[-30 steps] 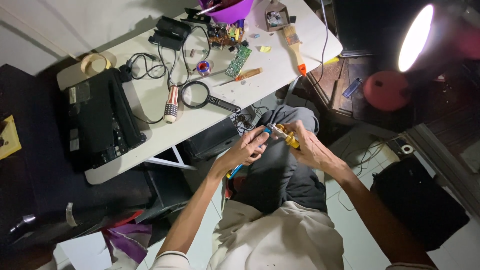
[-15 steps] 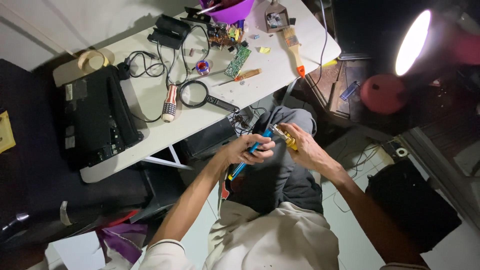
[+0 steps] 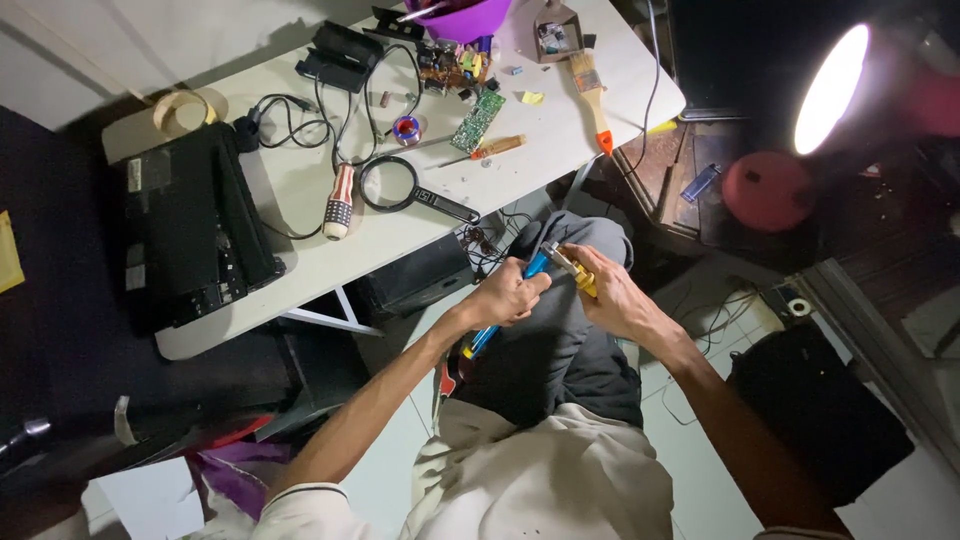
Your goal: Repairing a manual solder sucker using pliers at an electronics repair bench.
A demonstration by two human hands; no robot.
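- Your left hand (image 3: 508, 296) is closed around a blue-handled tool (image 3: 500, 312), gripped mid-handle; the shaft end points toward your right hand.
- Your right hand (image 3: 612, 296) pinches a small yellow-and-metal part (image 3: 572, 270) between the fingertips, touching the tool tip. Both sit over your lap, just below the table edge (image 3: 420, 232).
- Judge the part light, rigid and easy to drop; hold it by its yellow body, clear of the metal end.
- Judge the tool handle stiff and possibly slick; keep the grip near the middle for control.
- The table edge lies just ahead of your hands; the magnifying glass (image 3: 392, 186) lies beyond it.
- Open room lies to your right, toward the lit lamp (image 3: 835, 85).
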